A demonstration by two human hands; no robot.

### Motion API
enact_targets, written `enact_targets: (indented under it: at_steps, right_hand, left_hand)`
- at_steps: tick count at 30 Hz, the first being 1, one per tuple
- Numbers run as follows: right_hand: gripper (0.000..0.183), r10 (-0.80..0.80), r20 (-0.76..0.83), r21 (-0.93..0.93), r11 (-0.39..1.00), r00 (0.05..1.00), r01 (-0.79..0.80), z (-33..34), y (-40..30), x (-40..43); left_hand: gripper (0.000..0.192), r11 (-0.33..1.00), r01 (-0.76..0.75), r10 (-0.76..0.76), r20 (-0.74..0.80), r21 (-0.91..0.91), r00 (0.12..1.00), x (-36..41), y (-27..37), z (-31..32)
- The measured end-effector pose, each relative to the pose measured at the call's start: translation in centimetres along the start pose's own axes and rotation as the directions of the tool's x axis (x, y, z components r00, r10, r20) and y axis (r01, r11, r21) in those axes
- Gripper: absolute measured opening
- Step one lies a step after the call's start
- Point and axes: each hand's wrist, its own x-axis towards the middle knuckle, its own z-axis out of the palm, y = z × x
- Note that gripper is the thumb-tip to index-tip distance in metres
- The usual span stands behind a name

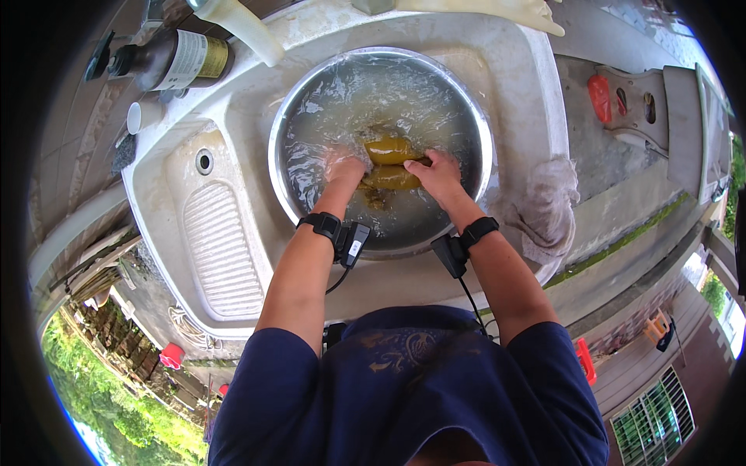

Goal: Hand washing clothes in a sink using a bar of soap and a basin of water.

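Note:
A round stainless steel basin (486, 160) of cloudy, rippling water (373, 87) stands in the stone sink. Partly under the water is a glossy mustard-yellow item (389, 150), showing as two rounded bulges with a dark fold between them. Whether it is cloth I cannot tell. My right hand (438, 173) grips its right end, thumb on top at the fold. At its left end, my left hand (345, 163) dips into splashing water, which hides the fingers. Black straps with small cabled devices circle both wrists.
Left of the basin is a ribbed washboard (224, 250) with a drain hole (204, 161). A pump bottle (180, 60) and a white cup (143, 117) are at the upper left. A wet rag (548, 209) drapes over the right rim. Pale rubber gloves (495, 7) lie along the far edge.

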Motion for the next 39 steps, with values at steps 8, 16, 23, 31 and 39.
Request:
enact_targets:
  at_steps: [8, 16, 23, 31, 39]
  right_hand:
    - [0.049, -0.418, 0.12, 0.901, -0.336, 0.9, -0.276, -1.1, -0.3, -0.9]
    - [0.036, -0.186, 0.037, 0.99, -0.126, 0.982, -0.062, -2.1, -1.6, -5.7]
    - [0.058, -0.025, 0.062, 0.99, 0.128, 0.998, -0.059, -1.7, -0.3, -9.8]
    - [0.09, 0.07, 0.029, 0.992, 0.122, 0.997, -0.038, -0.5, 0.1, -10.1]
    - [0.037, -0.473, -0.015, 0.935, -0.318, 0.881, -0.155, 0.5, 0.6, -9.8]
  left_hand:
    - [0.026, 0.299, -0.558, 0.167, -0.533, -0.774, 0.829, -11.5, 7.0, -6.9]
    - [0.035, 0.643, -0.35, -0.047, -0.49, -0.682, 0.87, -6.2, 4.3, -5.9]
    - [0.045, 0.951, 0.064, -0.182, -0.38, -0.303, 0.907, -4.8, 1.1, 1.0]
    - [0.028, 0.389, -0.319, 0.016, -0.34, -0.864, 0.94, -12.8, 5.4, -4.7]
    - [0.016, -0.314, -0.503, 0.061, -0.546, -0.805, 0.836, -23.8, 6.6, -6.2]
